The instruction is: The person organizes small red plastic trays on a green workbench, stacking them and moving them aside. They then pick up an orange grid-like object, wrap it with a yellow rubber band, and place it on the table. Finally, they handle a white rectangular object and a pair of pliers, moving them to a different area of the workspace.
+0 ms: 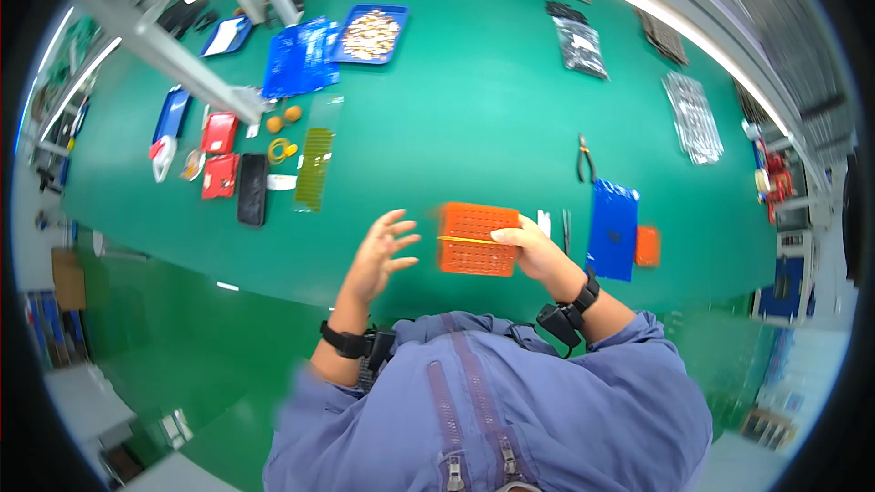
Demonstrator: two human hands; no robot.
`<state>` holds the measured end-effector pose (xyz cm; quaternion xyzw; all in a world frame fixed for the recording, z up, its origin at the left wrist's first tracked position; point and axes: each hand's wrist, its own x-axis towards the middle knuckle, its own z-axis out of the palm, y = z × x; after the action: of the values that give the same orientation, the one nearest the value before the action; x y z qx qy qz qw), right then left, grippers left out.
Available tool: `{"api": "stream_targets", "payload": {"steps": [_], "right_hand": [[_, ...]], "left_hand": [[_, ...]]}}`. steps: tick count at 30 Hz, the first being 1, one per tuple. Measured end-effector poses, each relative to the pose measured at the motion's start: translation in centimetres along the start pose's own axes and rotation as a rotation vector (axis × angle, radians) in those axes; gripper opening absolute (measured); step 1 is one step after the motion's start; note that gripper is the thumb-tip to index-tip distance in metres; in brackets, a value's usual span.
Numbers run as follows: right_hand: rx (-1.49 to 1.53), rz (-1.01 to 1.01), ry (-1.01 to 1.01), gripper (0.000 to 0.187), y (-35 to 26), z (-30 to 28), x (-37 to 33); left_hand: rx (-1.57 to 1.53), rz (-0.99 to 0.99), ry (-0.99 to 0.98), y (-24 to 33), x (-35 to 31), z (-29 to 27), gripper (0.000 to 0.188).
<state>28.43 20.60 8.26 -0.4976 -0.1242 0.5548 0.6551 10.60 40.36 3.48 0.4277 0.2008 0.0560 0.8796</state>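
Observation:
Held up in front of my body is an orange perforated tray (478, 260), or a stack of them, with a yellow rubber band (462, 240) stretched across its middle. My right hand (536, 251) grips its right edge, thumb on top near the band. To the left of it, my left hand (375, 258) is empty, its fingers spread and apart from the tray. Right of my right hand lie a blue plastic sheet or bag (612, 230) and another orange piece (647, 246) partly beside it. A pair of pliers (584, 160) rests just beyond them.
On the left are red boxes (220, 132), a black case (252, 189), yellow tape rolls (282, 150) and a yellow-green strip sheet (314, 169). Farther back stands a blue tray (394, 16) of small parts by blue bags (296, 59). Silvery packs (693, 118) lie far right.

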Motion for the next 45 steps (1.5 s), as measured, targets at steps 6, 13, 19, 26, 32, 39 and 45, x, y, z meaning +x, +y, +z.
{"api": "stream_targets", "payload": {"steps": [6, 13, 19, 26, 32, 39, 45], "right_hand": [[-0.195, 0.079, -0.092, 0.054, -0.1, 1.1, 3.4], [-0.375, 0.25, -0.106, 0.063, -0.3, 4.7, 7.9], [-0.854, 0.163, -0.325, 0.072, 0.7, 6.6, 13.4], [-1.469, -0.487, -0.334, 0.043, -5.2, 13.5, 21.7], [-1.735, -0.852, -0.423, 0.022, -0.5, 15.5, 31.0], [-1.794, -0.894, -0.414, 0.016, 7.7, 17.9, 38.0], [-1.788, -1.167, -0.24, 0.009, 11.2, 18.4, 40.6]], "left_hand": [[-0.066, 0.09, -0.054, -2.0, 1.4, 3.0, 0.069], [-0.287, 0.028, 0.086, -1.5, 0.4, 0.2, 0.058], [-0.397, 0.166, 0.226, -3.0, -1.5, -4.7, 0.051], [-0.273, 0.3, 0.608, -4.1, -4.7, -9.8, 0.057], [-0.214, 0.371, 0.681, -5.5, -6.3, -11.1, 0.057], [-0.165, 0.318, 0.622, -6.3, -6.6, -12.3, 0.066], [-0.188, 0.293, 0.58, -6.4, -6.8, -12.6, 0.07]]}}
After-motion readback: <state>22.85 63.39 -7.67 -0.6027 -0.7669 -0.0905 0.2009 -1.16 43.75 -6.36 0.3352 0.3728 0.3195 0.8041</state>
